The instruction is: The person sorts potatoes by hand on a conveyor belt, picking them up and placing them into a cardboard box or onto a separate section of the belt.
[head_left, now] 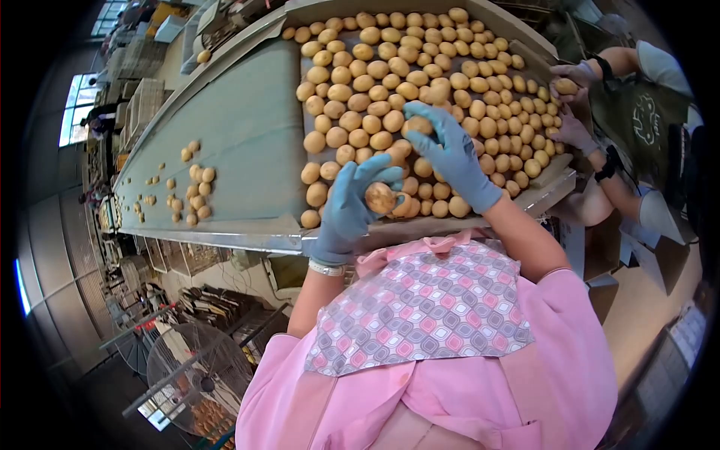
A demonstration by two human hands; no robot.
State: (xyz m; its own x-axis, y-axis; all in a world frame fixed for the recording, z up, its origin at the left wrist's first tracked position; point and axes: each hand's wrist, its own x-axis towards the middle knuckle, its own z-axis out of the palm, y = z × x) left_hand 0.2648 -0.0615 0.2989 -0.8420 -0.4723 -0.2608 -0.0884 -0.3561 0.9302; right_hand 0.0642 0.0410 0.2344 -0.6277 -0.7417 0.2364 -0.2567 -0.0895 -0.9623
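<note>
My left hand (346, 214), in a blue glove, is turned up at the near edge of the sorting table. Its fingers are curled around a potato (380, 197) with brownish, rough-looking skin. Farther in and to the right, my right hand (452, 154), also gloved in blue, has its thumb and fingers around another potato (418, 127) over the spread. Many pale yellow potatoes (365, 120) lie close together around both hands, and the gloves hide some of them.
A green conveyor belt (247, 127) with scattered potatoes (196, 191) adjoins on the left. Across the right end, a co-worker's gloved hands (576, 129) are at the potatoes, one holding a potato (565, 86). A metal edge (262, 241) runs along my side. A large fan (199, 379) stands lower left; cardboard boxes (652, 259) are at right.
</note>
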